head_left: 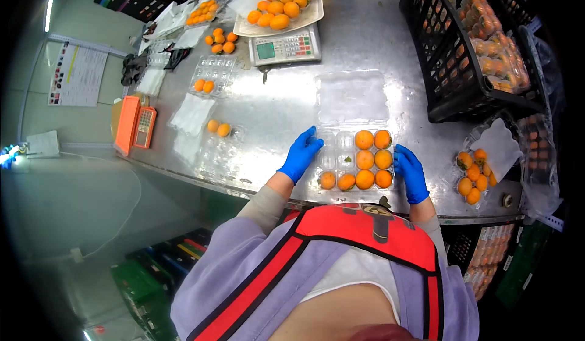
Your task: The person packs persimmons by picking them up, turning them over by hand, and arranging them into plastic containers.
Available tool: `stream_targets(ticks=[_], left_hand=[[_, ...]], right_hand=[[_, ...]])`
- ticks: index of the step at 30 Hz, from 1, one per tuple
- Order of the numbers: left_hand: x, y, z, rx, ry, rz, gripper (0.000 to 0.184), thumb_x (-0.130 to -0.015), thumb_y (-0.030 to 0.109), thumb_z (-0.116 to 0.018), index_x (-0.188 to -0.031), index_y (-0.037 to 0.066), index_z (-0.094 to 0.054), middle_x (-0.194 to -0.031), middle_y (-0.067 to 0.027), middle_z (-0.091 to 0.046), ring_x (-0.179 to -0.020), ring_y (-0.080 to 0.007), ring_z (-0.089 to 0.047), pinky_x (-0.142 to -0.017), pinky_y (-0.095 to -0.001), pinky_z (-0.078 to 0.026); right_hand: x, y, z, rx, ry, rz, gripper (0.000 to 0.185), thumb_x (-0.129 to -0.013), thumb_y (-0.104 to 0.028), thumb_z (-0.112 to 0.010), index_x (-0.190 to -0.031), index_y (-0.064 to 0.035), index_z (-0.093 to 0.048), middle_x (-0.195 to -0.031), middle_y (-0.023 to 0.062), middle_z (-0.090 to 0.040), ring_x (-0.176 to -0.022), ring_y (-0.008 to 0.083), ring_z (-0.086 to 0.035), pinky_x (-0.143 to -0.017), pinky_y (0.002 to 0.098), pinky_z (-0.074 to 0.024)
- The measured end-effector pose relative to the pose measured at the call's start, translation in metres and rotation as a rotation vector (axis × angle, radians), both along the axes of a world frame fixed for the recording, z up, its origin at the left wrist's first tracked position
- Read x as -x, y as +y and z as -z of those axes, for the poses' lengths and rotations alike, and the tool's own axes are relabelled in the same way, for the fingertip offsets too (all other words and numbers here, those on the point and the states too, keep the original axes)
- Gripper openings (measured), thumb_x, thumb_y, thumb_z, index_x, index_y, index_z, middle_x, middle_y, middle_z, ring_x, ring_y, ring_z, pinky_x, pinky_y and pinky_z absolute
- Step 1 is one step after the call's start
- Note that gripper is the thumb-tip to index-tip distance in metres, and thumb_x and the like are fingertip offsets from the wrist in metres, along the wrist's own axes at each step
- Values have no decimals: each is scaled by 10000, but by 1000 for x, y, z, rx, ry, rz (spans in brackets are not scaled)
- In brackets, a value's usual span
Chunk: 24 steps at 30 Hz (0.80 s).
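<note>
A clear plastic clamshell fruit tray [327, 158] lies in front of me, its lid [351, 97] folded back flat on the far side. Round orange fruits [364, 159] fill the two right columns and the near row. Several cups at the left hold no fruit, and a small green leaf bit [347, 159] rests in one. At the tray's left edge is my left hand [300, 154], in a blue glove, its fingers closed on the rim. My right hand [412, 173], gloved likewise, grips the opposite edge.
Beyond stands a scale [285, 46] bearing a tray of fruits [279, 22]. Other part-filled trays [213, 76] sit to the left, near an orange calculator [144, 127]. On the right are a black crate [448, 67] with packed fruit and a loose group of fruits [473, 174].
</note>
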State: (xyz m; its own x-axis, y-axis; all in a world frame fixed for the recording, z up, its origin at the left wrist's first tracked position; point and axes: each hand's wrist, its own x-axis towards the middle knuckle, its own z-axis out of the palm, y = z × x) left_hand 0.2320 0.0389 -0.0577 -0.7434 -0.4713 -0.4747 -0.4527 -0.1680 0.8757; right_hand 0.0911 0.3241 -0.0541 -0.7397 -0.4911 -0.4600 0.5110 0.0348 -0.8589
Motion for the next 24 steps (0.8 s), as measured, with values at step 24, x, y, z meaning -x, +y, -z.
stream_targets(ticks=[24], left_hand=[[159, -122, -16, 327, 126, -152, 861, -820, 190, -633, -1477, 123, -81, -1151, -173, -554, -862, -223, -584, -741, -321, -493]], right_hand=[[52, -2, 14, -79, 149, 337, 424, -915, -206, -536, -1305, -55, -463, -1260, 46, -500, -1121, 146, -475, -938, 266, -372]])
